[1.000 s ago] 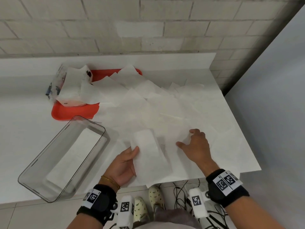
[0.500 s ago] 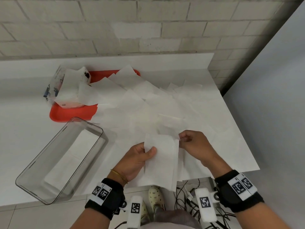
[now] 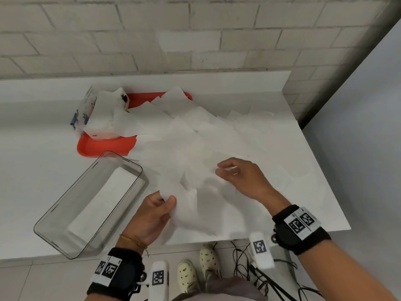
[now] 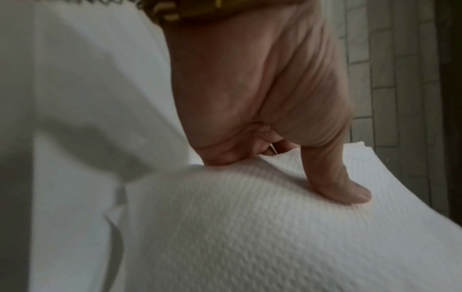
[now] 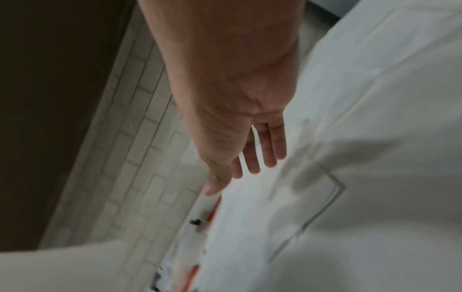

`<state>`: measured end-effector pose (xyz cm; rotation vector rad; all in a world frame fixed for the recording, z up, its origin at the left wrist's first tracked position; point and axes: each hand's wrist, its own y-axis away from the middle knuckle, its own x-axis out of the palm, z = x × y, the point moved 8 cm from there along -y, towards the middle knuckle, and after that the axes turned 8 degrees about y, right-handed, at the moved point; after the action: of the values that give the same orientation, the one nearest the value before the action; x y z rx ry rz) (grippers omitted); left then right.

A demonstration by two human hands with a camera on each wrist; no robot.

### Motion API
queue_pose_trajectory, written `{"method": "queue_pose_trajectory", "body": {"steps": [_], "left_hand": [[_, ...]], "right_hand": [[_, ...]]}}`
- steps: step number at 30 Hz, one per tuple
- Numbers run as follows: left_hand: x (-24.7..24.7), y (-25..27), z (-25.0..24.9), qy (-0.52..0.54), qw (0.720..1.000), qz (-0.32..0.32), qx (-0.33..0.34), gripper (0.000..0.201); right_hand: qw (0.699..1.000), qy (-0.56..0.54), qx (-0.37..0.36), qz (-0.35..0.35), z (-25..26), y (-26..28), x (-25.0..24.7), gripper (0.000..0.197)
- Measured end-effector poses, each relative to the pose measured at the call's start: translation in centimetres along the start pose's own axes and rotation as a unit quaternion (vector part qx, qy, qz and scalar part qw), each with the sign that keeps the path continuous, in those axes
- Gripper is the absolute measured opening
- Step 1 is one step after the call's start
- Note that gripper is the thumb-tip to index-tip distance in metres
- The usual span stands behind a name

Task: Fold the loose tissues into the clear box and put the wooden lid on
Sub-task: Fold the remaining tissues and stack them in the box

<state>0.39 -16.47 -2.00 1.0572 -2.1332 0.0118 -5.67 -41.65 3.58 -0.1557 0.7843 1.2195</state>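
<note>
Loose white tissues lie spread over the white table. My left hand pinches the left edge of one folded tissue near the front edge; in the left wrist view its thumb presses on top of that tissue. My right hand hovers over the pile farther back, fingers relaxed, holding nothing; the right wrist view shows this hand with straight fingers above the tissues. The clear box stands at the front left with folded tissues inside. No wooden lid is in view.
A red tray at the back left carries an opened tissue pack. A brick wall rises behind the table. The table ends at the right. Below the front edge are cables and my feet.
My right hand has let go of the folded tissue and moved back over the pile. My left hand keeps its pinch and has brought the tissue down to the table.
</note>
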Motion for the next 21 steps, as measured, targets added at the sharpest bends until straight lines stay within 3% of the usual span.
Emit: {"method": "queue_pose_trajectory", "body": {"steps": [4, 7, 10, 13, 15, 16, 18, 19, 21], "left_hand": [[-1.1, 2.7, -1.6, 0.016, 1.000, -0.003, 0.012, 0.080], [-2.1, 4.4, -2.4, 0.038, 0.999, -0.011, 0.029, 0.084], [-2.8, 5.8, -2.7, 0.079, 0.996, -0.047, 0.023, 0.044], [-3.4, 6.4, -2.3, 0.091, 0.994, -0.056, 0.021, 0.038], [-4.3, 6.8, -2.0, 0.088, 0.993, -0.080, 0.018, 0.010], [-4.6, 6.8, -1.9, 0.084, 0.992, -0.095, 0.019, 0.027], [-4.5, 6.7, -1.4, 0.098, 0.992, -0.082, -0.001, 0.015], [-4.6, 6.5, -1.2, 0.097, 0.993, -0.069, 0.003, 0.042], [-4.3, 6.2, -0.9, 0.099, 0.994, -0.046, -0.008, 0.065]], "right_hand": [[0.968, 0.251, -0.022, 0.024, -0.6, -4.6, 3.2, 0.078], [0.936, 0.350, -0.028, 0.026, -0.2, -6.6, 4.6, 0.092], [0.922, 0.386, -0.006, 0.031, -0.1, -7.7, 4.7, 0.095], [0.919, 0.392, 0.021, 0.043, -0.1, -8.4, 4.0, 0.093], [0.916, 0.398, 0.027, 0.051, 0.2, -8.6, 3.7, 0.094], [0.914, 0.401, 0.028, 0.060, 0.4, -8.7, 3.7, 0.094], [0.913, 0.398, 0.030, 0.085, 0.5, -8.7, 3.9, 0.093], [0.914, 0.394, 0.032, 0.095, 0.4, -8.7, 4.0, 0.092], [0.916, 0.387, 0.030, 0.104, 0.5, -8.7, 4.1, 0.090]]}}
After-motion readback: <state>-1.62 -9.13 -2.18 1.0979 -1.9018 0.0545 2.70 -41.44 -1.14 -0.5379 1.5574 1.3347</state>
